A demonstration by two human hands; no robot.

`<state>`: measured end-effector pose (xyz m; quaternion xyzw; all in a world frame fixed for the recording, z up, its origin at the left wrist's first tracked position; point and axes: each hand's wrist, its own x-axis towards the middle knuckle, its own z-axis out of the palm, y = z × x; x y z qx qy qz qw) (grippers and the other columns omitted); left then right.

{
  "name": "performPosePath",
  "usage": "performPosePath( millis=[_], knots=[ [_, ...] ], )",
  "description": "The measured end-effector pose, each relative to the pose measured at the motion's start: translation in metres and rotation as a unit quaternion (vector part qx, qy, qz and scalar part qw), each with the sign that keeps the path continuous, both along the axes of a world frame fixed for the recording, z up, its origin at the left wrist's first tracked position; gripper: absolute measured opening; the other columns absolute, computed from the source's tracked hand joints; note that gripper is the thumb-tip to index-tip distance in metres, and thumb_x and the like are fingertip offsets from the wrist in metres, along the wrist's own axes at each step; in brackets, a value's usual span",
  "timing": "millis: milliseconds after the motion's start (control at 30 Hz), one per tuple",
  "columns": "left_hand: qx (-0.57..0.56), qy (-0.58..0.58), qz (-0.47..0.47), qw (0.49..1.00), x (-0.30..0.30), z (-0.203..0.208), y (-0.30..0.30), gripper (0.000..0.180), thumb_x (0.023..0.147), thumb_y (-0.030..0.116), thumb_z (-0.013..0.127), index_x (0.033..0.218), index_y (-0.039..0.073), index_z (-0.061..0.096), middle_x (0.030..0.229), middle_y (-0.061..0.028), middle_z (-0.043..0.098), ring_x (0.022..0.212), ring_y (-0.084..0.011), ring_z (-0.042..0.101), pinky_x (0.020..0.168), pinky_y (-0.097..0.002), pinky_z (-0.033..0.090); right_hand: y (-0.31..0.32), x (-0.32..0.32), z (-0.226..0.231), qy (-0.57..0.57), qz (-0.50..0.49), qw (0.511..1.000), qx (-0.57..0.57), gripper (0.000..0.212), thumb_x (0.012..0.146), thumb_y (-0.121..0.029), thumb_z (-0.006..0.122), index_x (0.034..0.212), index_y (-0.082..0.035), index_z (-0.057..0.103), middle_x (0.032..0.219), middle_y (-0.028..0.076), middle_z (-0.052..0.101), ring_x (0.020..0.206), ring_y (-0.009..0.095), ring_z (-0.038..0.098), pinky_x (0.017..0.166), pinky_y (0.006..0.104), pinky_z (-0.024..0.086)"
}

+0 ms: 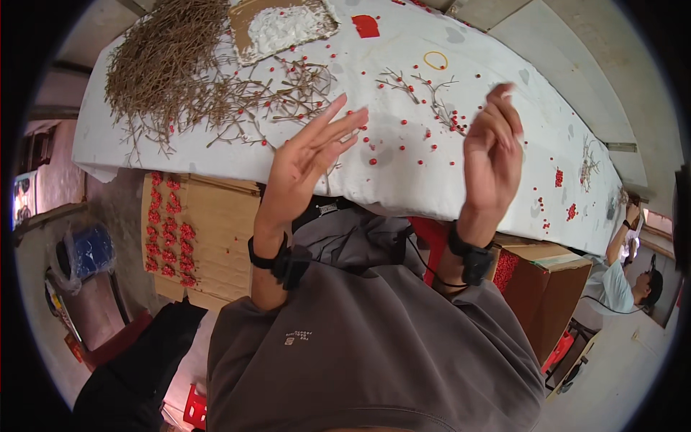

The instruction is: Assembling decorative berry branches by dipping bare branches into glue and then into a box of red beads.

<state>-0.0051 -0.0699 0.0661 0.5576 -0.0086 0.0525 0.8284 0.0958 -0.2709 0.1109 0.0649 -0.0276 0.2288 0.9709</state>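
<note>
Both my hands are raised over the near part of the white-covered table (403, 183). My left hand (299, 169) has its fingers stretched out and apart, with nothing seen in it; bare brown twigs with red berry beads (299, 97) lie just beyond it. My right hand (493, 158) is lifted with loosely bent fingers, slightly blurred at the tips, and it appears to hold nothing. Closest to it is a twig branch with red beads (450, 115). Loose red beads (373, 162) are scattered on the cloth between the hands.
A big heap of twigs (162, 57) and a tray of white paste (288, 29) stand at the far left. Bunches of red beads (169, 230) sit on cardboard below the table. To the right are a cardboard box (536, 295) and another person (622, 273).
</note>
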Motion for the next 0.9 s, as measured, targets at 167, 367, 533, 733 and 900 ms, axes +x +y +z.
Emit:
performPosePath(
  millis=[167,367,533,733,900],
  knots=[
    [-0.023,-0.071,0.082,0.994,0.007,0.012,-0.041,0.042,0.101,0.016,0.045,0.137,-0.005,0.046,0.127,-0.0201,0.060,0.124,-0.0259,0.053,0.110,-0.0384,0.034,0.038,-0.022,0.006,-0.038,0.005,0.999,-0.017,0.050,0.103,-0.019,0.038,0.146,0.002,0.025,0.151,0.018,0.029,0.140,0.027,0.031,0.115,0.0372,0.031],
    [0.009,-0.090,0.125,0.988,0.004,-0.005,-0.022,0.036,0.101,0.021,0.047,0.120,-0.006,0.061,0.119,-0.0184,0.065,0.124,-0.0263,0.053,0.108,-0.0377,0.036,0.057,-0.031,0.014,-0.024,0.044,0.998,0.028,0.084,0.094,-0.059,0.042,0.152,-0.005,0.015,0.160,0.015,0.009,0.148,0.025,0.008,0.121,0.0467,0.008],
    [0.035,-0.067,0.175,0.982,-0.007,-0.003,-0.006,0.036,0.101,0.024,0.046,0.110,-0.005,0.066,0.115,-0.0171,0.068,0.123,-0.0282,0.055,0.106,-0.0373,0.038,0.059,-0.027,0.010,-0.107,0.003,0.994,-0.001,0.086,0.093,-0.059,0.045,0.154,-0.010,0.009,0.161,0.012,0.003,0.149,0.023,0.005,0.121,0.0472,0.000],
    [0.388,-0.233,0.190,0.871,0.003,0.022,-0.032,0.084,0.089,0.064,0.047,0.142,-0.001,0.040,0.148,-0.0201,0.037,0.139,-0.0368,0.034,0.114,-0.0484,0.023,0.097,-0.048,0.005,-0.072,-0.019,0.997,0.024,0.093,0.089,-0.073,0.034,0.155,-0.013,0.007,0.161,0.009,0.005,0.149,0.021,0.005,0.120,0.0442,0.001],
    [0.298,-0.253,0.156,0.907,0.038,0.022,-0.039,0.092,0.092,0.070,0.030,0.152,0.003,0.017,0.160,-0.0170,0.009,0.147,-0.0356,0.012,0.117,-0.0522,0.007,0.077,-0.074,-0.049,-0.209,-0.017,0.854,-0.475,0.087,0.095,-0.068,0.023,0.154,-0.006,0.010,0.160,0.008,0.014,0.147,0.020,0.013,0.118,0.0366,0.013]
  ],
)
